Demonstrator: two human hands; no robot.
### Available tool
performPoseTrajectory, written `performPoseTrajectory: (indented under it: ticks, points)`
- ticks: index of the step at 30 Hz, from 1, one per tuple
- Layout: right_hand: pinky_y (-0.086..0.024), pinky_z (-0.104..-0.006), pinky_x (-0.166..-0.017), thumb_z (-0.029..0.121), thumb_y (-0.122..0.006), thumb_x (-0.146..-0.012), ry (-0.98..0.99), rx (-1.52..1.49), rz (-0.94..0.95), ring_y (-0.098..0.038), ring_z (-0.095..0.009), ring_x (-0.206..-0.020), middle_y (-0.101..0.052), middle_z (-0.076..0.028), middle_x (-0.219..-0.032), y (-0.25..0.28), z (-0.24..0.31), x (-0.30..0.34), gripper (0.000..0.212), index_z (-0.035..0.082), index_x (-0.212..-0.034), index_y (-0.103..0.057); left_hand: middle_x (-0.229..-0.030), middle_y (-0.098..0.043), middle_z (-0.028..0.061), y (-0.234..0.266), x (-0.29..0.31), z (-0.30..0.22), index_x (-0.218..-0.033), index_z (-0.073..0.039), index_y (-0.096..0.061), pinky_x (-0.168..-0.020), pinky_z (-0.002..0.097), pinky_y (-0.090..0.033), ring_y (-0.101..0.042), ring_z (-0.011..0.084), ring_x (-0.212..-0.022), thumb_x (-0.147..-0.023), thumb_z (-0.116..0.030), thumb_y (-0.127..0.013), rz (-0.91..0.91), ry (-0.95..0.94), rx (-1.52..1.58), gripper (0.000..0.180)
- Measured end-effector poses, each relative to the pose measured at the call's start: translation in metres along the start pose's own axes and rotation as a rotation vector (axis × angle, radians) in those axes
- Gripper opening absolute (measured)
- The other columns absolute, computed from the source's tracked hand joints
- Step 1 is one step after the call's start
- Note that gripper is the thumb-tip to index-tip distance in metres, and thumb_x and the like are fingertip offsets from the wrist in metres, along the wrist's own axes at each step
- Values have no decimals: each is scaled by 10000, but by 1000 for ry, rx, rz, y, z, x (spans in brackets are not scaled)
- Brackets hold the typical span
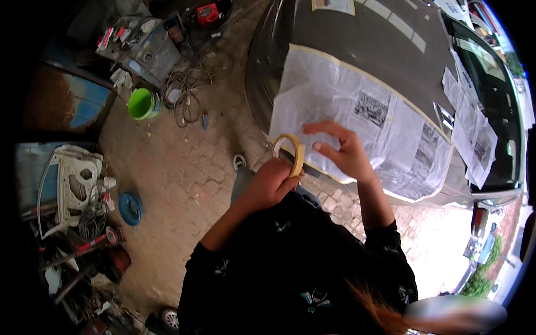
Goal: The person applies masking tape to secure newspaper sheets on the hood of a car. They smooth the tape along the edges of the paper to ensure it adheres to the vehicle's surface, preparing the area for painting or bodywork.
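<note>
While the left hand (272,181) is clenched around the roll of masking tape (290,153), holding it upright just before the newspaper sheets (357,123) taped to the dark car (357,39), the right hand (340,151), just beside the roll, spreads its fingers (326,127) loosely, grasping nothing discernible, apparently to draw tape toward the paper edge.

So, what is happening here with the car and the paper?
A person stands beside a dark car whose body is partly covered with sheets of newspaper. The left hand holds a roll of masking tape upright. The right hand is open, fingers spread, just above the paper near the roll. More paper sheets lie further along the car.
</note>
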State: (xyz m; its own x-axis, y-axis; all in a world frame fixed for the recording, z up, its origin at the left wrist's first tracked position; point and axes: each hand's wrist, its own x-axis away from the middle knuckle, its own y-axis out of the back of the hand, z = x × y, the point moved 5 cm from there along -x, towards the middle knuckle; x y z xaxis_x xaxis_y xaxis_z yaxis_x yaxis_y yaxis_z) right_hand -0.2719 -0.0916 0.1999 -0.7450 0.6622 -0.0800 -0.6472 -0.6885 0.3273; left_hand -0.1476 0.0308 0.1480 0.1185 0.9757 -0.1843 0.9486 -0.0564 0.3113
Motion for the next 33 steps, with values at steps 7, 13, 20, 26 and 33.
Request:
performPoseTrajectory:
  ticks: [7, 13, 20, 26, 33]
  points:
    - [-455, -293, -822, 36, -730, -743, -166, 202, 3, -607, -186, -863, -661, -70, -866, -66, 12, -59, 127, 17, -857, -678, -754, -583, 137, 76, 9, 42, -850, -28, -587, -657, 440, -421, -552, 338, -723, -858, -181, -611, 20, -21, -68, 155]
    - [-471, -298, -766, 49, -721, -744, -232, 235, -114, -628, -196, -817, -669, -79, -830, -71, -11, -84, 91, 33, -826, -684, -678, -598, 123, 92, 9, 70, -834, -27, -580, -597, 420, -439, -584, 325, -654, -885, -186, -584, -48, 47, 140, 167]
    - [-509, -280, -750, 91, -694, -803, -215, 498, -610, -654, -137, -756, -703, -78, -814, 56, -80, -158, 103, 4, -858, -687, -583, -600, 67, 51, 39, 169, -817, 16, -595, -459, 264, -389, -539, 98, -481, -951, -243, -523, -51, 558, 428, 300]
    - [-506, -293, -688, 157, -718, -781, -188, 677, -298, -644, -167, -710, -667, -78, -761, 42, -150, -234, 134, 34, -822, -684, -588, -590, 38, 36, 40, 191, -846, -11, -595, -494, 227, -395, -505, 73, -497, -991, -256, -463, -210, 618, 891, 314]
    - [-493, -335, -659, 196, -714, -759, -169, 833, -202, -632, -228, -720, -640, -80, -782, 42, -182, -265, 138, 69, -802, -682, -617, -586, 37, 34, 14, 206, -871, -6, -600, -536, 216, -395, -490, 72, -535, -997, -276, -462, -360, 580, 975, 328]
